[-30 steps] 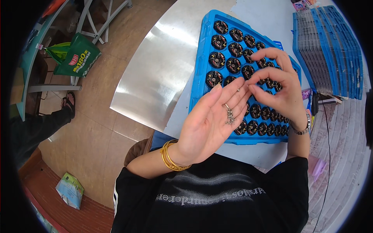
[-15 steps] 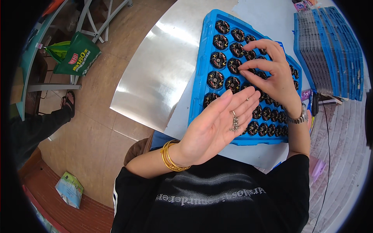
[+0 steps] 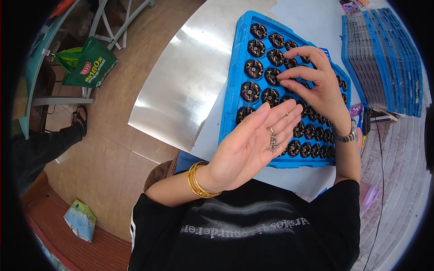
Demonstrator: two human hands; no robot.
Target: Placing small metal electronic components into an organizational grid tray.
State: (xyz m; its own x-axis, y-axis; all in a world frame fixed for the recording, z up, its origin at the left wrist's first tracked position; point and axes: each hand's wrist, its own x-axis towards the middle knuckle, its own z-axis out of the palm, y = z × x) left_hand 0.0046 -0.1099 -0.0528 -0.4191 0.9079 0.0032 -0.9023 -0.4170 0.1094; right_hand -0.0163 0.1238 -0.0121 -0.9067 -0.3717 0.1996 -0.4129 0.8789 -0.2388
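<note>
My left hand [image 3: 253,149] lies flat, palm up, with its fingers stretched out together. A small cluster of silver metal pieces [image 3: 273,143] rests on its fingers, too small to name surely. Over the blue tray [image 3: 229,86] is my right hand [image 3: 316,81]. Its thumb and index finger pinch together at a round black part with copper and red bits [image 3: 272,77]; whatever sits between the fingertips is too small to make out. Rows of similar black discs [image 3: 250,91] fill the tray's round pockets. Both hands hide some of them.
A tall stack of blue trays [image 3: 384,58] stands at the right. Left of the blue tray is a shiny metal sheet [image 3: 181,77]. A black cable [image 3: 382,158] runs down on the right. A green bag [image 3: 90,63] and another person's foot [image 3: 80,119] are at the left.
Almost nothing differs. Both hands keep their places, the right fingertips staying at the same disc with only a very slight shift.
</note>
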